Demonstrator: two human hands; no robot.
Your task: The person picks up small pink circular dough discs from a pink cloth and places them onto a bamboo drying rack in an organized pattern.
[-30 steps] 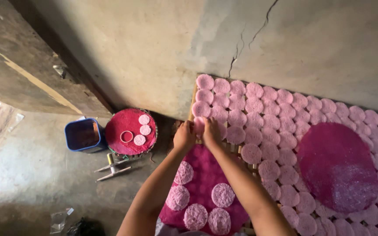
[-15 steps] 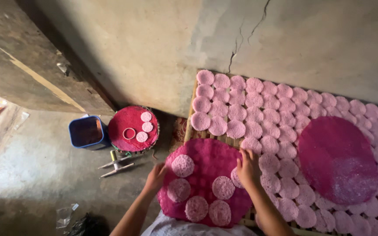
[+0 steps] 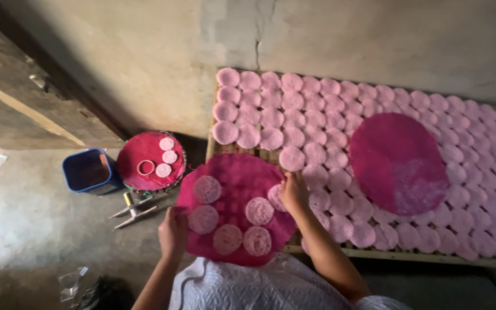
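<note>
A round magenta tray lies in front of me, its right part over the corner of a wooden slatted rack. It carries several pale pink discs. My left hand grips the tray's left rim. On the right rim my right hand holds on, its fingers against one disc. The rack is covered with rows of pink discs, and a second large magenta round lies on top of them.
On the concrete floor to the left stand a blue square tub and a smaller red round tray with three discs and a ring. Metal tongs lie below them. A cracked wall runs behind the rack.
Both hands have come back from the rack's near-left discs to the rims of the magenta tray. The tray now sits slightly further left and higher in view.
</note>
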